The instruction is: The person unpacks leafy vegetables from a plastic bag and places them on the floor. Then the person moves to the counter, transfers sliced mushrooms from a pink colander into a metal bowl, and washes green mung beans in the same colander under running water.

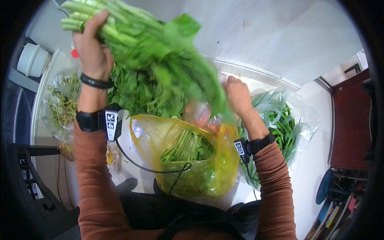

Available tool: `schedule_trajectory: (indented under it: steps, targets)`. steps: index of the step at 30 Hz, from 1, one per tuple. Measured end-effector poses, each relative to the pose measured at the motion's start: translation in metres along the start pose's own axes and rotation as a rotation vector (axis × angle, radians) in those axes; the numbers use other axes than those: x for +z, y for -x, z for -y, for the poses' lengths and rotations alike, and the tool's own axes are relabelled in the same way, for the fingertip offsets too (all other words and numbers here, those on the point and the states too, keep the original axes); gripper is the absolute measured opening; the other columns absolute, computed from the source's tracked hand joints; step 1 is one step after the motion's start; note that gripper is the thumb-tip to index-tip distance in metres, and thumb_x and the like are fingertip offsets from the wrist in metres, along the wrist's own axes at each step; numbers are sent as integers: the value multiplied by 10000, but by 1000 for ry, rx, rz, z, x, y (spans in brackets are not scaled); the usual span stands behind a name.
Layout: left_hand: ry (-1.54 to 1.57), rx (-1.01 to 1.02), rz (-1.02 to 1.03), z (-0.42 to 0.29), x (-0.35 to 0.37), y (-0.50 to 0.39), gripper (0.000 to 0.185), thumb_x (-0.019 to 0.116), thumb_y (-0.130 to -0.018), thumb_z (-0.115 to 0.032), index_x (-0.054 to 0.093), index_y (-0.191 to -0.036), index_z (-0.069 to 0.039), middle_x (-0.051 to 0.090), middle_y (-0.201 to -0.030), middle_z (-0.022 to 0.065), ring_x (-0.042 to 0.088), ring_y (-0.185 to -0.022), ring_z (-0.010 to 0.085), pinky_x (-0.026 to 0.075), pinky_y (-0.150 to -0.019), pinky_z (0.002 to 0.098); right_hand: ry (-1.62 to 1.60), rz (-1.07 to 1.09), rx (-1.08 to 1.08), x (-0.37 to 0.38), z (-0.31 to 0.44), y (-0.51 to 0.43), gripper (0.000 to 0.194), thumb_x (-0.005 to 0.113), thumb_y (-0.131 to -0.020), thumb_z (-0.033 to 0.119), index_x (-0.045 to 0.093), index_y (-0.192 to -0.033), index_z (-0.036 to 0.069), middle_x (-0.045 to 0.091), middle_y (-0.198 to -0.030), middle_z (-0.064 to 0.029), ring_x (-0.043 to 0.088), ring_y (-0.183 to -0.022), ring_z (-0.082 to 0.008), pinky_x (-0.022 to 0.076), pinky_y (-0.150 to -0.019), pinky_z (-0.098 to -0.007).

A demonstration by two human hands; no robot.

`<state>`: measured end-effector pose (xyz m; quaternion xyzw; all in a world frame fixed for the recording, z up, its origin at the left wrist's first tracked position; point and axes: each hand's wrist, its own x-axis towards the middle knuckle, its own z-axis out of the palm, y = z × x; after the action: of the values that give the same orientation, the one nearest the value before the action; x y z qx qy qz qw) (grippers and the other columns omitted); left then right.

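A large bunch of leafy green vegetables (156, 57), banded at its pale stems, is gripped by my left hand (94, 49) at the upper left. Its blurred leaf tips reach towards my right hand (238, 94), whose fingers are curled beside clear plastic; whether they hold anything is not plain. Below the bunch stands a yellow plastic bag (195, 177) with its mouth open and more greens (189, 147) inside. Further leafy greens (144, 93) lie behind the bag. Reddish-orange produce in clear plastic (204, 115) is partly hidden behind the bag's rim.
Clear bags with green peppers (280, 126) lie at the right. A bag of thin-stemmed plants (63, 103) lies at the left, near a white container (33, 60). A white panel (255, 33) rises beyond, and a dark red cabinet (351, 120) stands at far right.
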<state>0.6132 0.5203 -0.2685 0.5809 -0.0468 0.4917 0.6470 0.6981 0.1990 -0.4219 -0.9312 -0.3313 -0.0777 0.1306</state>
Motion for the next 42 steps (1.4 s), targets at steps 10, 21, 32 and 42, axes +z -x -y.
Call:
schedule_trajectory:
  steps: [10,21,32,42]
  targets:
    - [-612,276,255,60,86,17,665,817,-704,-228,427,-1181,21,606,-1109,145,608,-965,249,493,-869,369,-272,255,-140,-58,21,116,92,631,-625,71,551,-657,39,540,-727,-141,579,-717,-344,485,-623,-454]
    - [-815,-635,576,282,144,135,1034,806,-660,-320,209,-1393,97,473,-1305,304,513,-1190,384,409,-1034,397,-430,398,32,-92,14,156,208,688,-575,11,552,-723,65,528,-766,-91,559,-748,-327,472,-599,-423]
    - [-447,-396,846,192,49,213,446,634,-835,-149,520,-1244,-13,505,-1322,213,462,-1256,344,343,-1081,402,-494,361,-9,-85,5,158,246,681,-559,-8,607,-783,62,492,-762,-70,529,-709,-285,450,-568,-383]
    - [-1103,-1122,1170,38,-108,345,709,678,-787,-458,466,-1328,-52,549,-1240,263,550,-1116,411,457,-946,441,-548,337,-296,-84,-23,179,200,641,-562,-24,522,-710,38,471,-738,-133,520,-727,-360,431,-617,-432]
